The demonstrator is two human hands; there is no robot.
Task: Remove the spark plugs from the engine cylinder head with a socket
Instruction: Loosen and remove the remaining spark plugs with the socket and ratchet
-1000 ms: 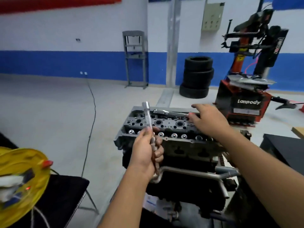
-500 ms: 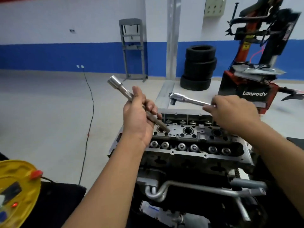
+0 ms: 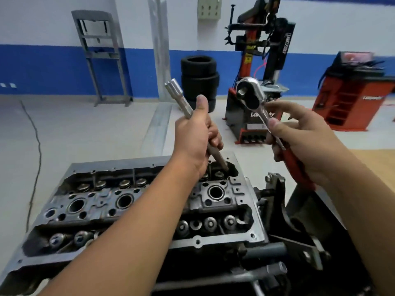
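1. Left hand (image 3: 193, 142) is gripping the socket (image 3: 183, 101) above the head's (image 3: 132, 201) far right.
2. Right hand (image 3: 303, 142) is pinching the ratchet (image 3: 252, 95).
3. Misaligning them is risking a dropped socket.

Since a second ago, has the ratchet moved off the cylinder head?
Yes. The ratchet lay along the cylinder head's far edge; now the right hand holds it raised above and beyond that edge.
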